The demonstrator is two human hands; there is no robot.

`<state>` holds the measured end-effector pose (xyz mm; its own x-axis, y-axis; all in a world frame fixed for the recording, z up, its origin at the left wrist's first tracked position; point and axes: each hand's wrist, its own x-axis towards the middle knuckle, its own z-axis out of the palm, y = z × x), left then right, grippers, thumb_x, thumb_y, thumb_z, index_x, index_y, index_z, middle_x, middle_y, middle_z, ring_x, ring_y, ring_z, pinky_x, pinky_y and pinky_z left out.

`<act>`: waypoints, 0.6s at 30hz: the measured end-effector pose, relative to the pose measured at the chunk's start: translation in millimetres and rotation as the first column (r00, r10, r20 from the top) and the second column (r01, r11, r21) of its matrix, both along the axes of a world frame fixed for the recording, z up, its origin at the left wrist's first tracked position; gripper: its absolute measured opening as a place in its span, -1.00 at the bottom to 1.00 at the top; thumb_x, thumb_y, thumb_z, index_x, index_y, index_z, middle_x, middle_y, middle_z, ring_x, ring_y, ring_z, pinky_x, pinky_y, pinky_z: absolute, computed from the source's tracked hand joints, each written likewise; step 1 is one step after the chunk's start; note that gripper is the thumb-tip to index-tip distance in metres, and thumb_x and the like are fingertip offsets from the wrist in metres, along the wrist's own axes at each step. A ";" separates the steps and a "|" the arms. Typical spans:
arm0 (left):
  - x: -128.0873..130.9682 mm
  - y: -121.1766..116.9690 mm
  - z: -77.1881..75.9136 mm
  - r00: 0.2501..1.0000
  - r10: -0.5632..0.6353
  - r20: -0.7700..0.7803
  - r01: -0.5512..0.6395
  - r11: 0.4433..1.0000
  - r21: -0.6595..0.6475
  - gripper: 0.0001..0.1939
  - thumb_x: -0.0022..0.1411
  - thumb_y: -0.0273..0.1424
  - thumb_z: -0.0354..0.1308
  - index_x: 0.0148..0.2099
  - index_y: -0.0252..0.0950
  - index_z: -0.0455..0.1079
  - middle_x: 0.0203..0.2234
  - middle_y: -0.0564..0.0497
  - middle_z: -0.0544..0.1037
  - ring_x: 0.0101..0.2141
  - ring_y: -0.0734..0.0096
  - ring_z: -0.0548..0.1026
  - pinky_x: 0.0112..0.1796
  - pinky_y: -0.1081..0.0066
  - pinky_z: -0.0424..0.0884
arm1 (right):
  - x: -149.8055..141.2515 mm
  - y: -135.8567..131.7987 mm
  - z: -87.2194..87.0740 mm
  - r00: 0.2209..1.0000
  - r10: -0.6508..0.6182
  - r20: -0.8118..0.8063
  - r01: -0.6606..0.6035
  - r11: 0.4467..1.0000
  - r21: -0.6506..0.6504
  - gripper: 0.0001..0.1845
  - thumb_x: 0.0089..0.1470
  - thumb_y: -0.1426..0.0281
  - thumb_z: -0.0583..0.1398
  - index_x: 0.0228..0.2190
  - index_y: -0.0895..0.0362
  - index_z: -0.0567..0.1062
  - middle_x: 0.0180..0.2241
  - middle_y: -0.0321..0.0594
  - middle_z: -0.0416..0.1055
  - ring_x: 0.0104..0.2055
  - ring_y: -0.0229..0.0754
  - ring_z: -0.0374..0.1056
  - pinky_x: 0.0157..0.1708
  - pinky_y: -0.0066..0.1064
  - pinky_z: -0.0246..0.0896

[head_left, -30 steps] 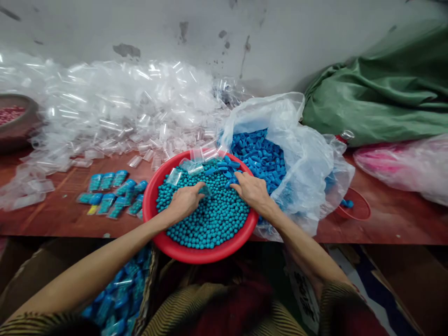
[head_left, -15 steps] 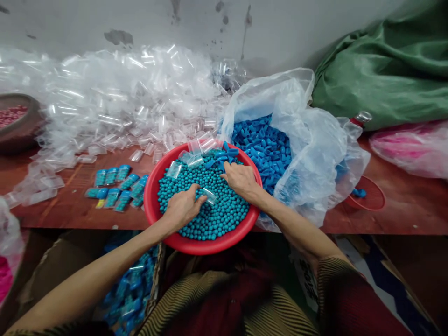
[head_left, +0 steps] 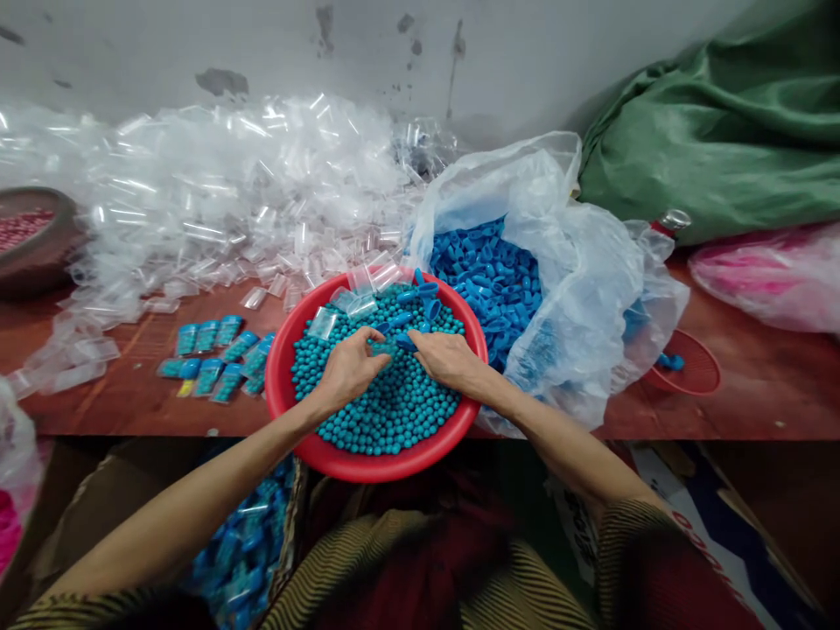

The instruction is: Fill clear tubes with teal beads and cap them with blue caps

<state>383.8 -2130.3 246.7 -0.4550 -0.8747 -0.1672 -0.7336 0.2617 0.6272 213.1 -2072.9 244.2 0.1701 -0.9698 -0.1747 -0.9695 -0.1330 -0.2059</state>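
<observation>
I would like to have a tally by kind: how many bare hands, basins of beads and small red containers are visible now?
Bare hands: 2 (left hand, right hand)
Basins of beads: 2 (red basin, brown basin)
Small red container: 1
Total: 5

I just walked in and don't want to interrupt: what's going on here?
Over a red basin of teal beads, the person's left hand pinches what looks like a clear container, and the right hand holds a blue cap close by. Filled, capped containers lie left of the basin; an open bag of more caps sits behind, rightward.
</observation>
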 end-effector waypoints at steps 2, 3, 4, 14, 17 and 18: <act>10.8 3.2 7.7 0.970 -0.098 0.223 0.136 0.978 -0.161 -0.77 0.09 -0.36 0.09 -0.16 -0.26 0.36 -0.44 0.01 0.43 -0.35 0.31 0.43 -0.29 0.38 0.30 | -0.9 0.8 1.3 1.000 0.001 -0.008 -0.001 1.000 -0.013 -0.74 0.23 0.44 -0.11 -0.16 0.14 0.32 -0.24 -0.11 0.47 -0.19 -0.08 0.39 -0.30 -0.38 0.18; 14.5 5.5 9.1 0.935 -0.141 0.325 0.209 0.960 -0.185 -0.78 0.10 -0.36 0.08 -0.16 -0.25 0.37 -0.37 -0.03 0.45 -0.29 0.27 0.43 -0.24 0.36 0.31 | -1.6 1.3 3.0 1.000 -0.010 -0.011 0.009 1.000 -0.025 -0.73 0.23 0.46 -0.12 -0.17 0.15 0.32 -0.23 -0.10 0.46 -0.18 -0.08 0.39 -0.30 -0.38 0.18; 16.3 7.9 8.8 0.897 -0.178 0.405 0.267 0.948 -0.174 -0.78 0.12 -0.35 0.07 -0.16 -0.26 0.38 -0.31 -0.07 0.45 -0.24 0.24 0.44 -0.21 0.34 0.31 | -2.2 2.0 5.3 0.999 -0.029 -0.014 0.029 0.999 -0.035 -0.72 0.22 0.49 -0.14 -0.17 0.16 0.32 -0.22 -0.09 0.44 -0.18 -0.09 0.38 -0.29 -0.37 0.18; -35.0 -3.7 -21.9 0.919 -0.237 0.316 0.204 0.970 0.134 -0.92 0.00 -0.44 0.09 -0.42 -0.33 0.39 -0.43 -0.15 0.51 -0.28 0.07 0.47 -0.27 0.24 0.32 | -1.7 8.5 1.0 0.987 -0.137 0.086 0.133 0.990 0.049 -0.59 0.20 0.49 -0.14 0.07 0.20 0.18 -0.13 -0.01 0.43 -0.12 -0.04 0.39 -0.24 -0.31 0.23; -34.4 -10.6 -26.3 0.957 -0.236 0.172 0.196 0.956 0.220 -0.87 0.03 -0.39 0.07 -0.39 -0.34 0.39 -0.48 -0.04 0.49 -0.37 0.24 0.46 -0.34 0.34 0.33 | -4.7 6.7 -5.9 0.965 -0.155 0.213 0.153 0.988 0.025 -0.62 0.24 0.36 -0.10 0.05 0.20 0.22 -0.15 -0.04 0.46 -0.10 -0.08 0.39 -0.19 -0.36 0.20; -31.8 -11.9 -27.1 0.969 -0.230 0.089 0.199 0.943 0.266 -0.85 0.04 -0.38 0.05 -0.36 -0.34 0.39 -0.47 -0.01 0.49 -0.39 0.30 0.45 -0.35 0.37 0.33 | -6.1 6.1 -6.9 0.953 -0.169 0.252 0.168 0.986 0.025 -0.63 0.25 0.34 -0.10 0.02 0.19 0.26 -0.16 -0.05 0.47 -0.11 -0.10 0.39 -0.19 -0.38 0.18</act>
<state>352.0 -2142.2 219.6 -0.5910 -0.6801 -0.4338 -0.7498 0.2649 0.6063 207.0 -2066.8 237.3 0.0436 -0.9876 -0.1505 -0.8941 0.0287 -0.4470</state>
